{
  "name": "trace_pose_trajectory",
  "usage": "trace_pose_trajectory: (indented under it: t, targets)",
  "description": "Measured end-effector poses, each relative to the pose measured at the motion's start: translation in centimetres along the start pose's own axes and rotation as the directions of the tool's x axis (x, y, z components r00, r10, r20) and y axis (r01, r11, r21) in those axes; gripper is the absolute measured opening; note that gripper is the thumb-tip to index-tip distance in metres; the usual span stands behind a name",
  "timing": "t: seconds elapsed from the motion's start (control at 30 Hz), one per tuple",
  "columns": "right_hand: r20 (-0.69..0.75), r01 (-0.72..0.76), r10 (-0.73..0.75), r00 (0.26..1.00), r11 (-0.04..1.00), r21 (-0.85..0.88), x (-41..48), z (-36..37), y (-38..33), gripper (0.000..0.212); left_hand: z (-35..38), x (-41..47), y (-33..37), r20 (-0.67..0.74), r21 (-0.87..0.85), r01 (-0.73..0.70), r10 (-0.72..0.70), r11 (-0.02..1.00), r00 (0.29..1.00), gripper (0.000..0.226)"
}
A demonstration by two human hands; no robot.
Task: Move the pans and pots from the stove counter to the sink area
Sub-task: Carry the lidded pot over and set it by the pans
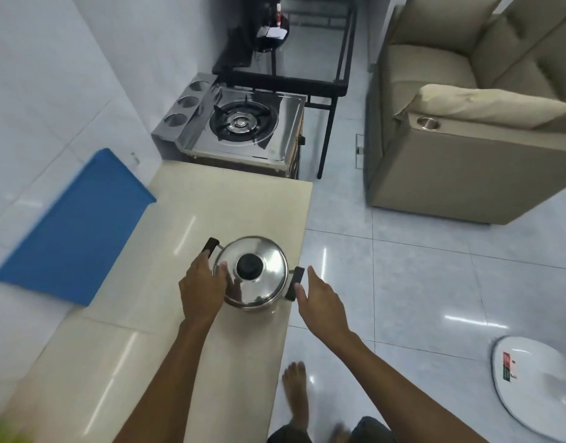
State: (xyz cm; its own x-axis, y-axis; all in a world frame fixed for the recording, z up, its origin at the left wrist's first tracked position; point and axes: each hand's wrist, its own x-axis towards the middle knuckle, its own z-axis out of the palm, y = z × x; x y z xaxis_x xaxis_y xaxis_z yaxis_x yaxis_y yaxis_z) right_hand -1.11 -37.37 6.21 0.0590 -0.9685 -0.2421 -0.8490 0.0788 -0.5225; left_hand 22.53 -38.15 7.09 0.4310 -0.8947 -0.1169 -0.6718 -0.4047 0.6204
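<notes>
A steel pot with a lid and a black knob stands on the cream counter, near its right edge. It has two black side handles. My left hand rests against the pot's left side, fingers by the left handle. My right hand is spread open just right of the right handle, fingertips touching or almost touching it. Neither hand is closed around a handle.
A single-burner gas stove stands beyond the counter's far end, nothing on it. A blue board leans on the left wall. A beige sofa stands at right. A white fan base lies on the tiled floor. My bare foot is beside the counter.
</notes>
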Motion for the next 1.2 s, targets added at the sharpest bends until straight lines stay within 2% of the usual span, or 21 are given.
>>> trace_pose_trajectory:
  t: [0.1, 0.2, 0.33, 0.53, 0.63, 0.8, 0.87, 0.97, 1.07, 1.2]
  targets:
    - [0.075, -0.085, 0.088, 0.993, 0.996, -0.038, 2.1, 0.3, 0.1, 0.058, 0.7, 3.3, 0.2, 0.017, 0.03, 0.01, -0.011, 0.999, 1.0, 0.04]
    - [0.098, -0.099, 0.103, 0.99, 0.994, -0.046, 3.6, 0.6, -0.2, 0.051, 1.6, 5.2, 0.4, 0.003, 0.071, 0.034, -0.035, 0.997, 0.999, 0.03]
    - [0.096, -0.112, 0.115, 0.989, 0.993, -0.035, 5.1, 1.1, -0.3, 0.045, 2.2, 6.7, 0.4, -0.025, 0.136, 0.069, -0.066, 0.988, 0.998, 0.031]
    - [0.134, -0.118, 0.103, 0.986, 0.988, 0.105, 6.5, 0.5, 0.3, 0.042, 1.9, 7.5, -1.0, -0.024, 0.005, 0.231, -0.231, 0.973, 0.973, 0.034]
    - [0.129, -0.093, 0.077, 0.989, 0.987, 0.128, 8.1, -0.2, 0.6, 0.039, 1.8, 5.5, -1.6, -0.047, -0.024, 0.287, -0.288, 0.958, 0.956, 0.036]
    - [0.175, -0.012, -0.018, 0.984, 0.985, 0.17, 11.9, -1.1, 0.8, 0.031, 2.7, 0.3, -2.3, -0.111, -0.176, 0.387, -0.409, 0.905, 0.906, 0.035]
    - [0.208, 0.06, -0.097, 0.973, 0.982, 0.176, 13.4, -1.3, 0.6, 0.033, 3.2, -1.9, -2.4, -0.125, -0.245, 0.448, -0.486, 0.86, 0.865, 0.035]
    - [0.264, 0.151, -0.199, 0.944, 0.97, 0.19, 15.4, -1.7, 0.2, 0.036, 4.2, -5.1, -1.9, -0.09, -0.493, 0.545, -0.663, 0.678, 0.743, 0.034]
    - [0.31, 0.286, -0.342, 0.887, 0.934, 0.213, 15.8, -2.2, -0.1, 0.035, 5.2, -9.0, -0.8, -0.078, -0.695, 0.536, -0.791, 0.479, 0.607, 0.035]
    - [0.338, 0.405, -0.483, 0.808, 0.871, 0.276, 13.9, -2.8, -0.8, 0.033, 5.5, -15.3, 1.5, -0.114, -0.786, 0.482, -0.858, 0.386, 0.501, 0.035]
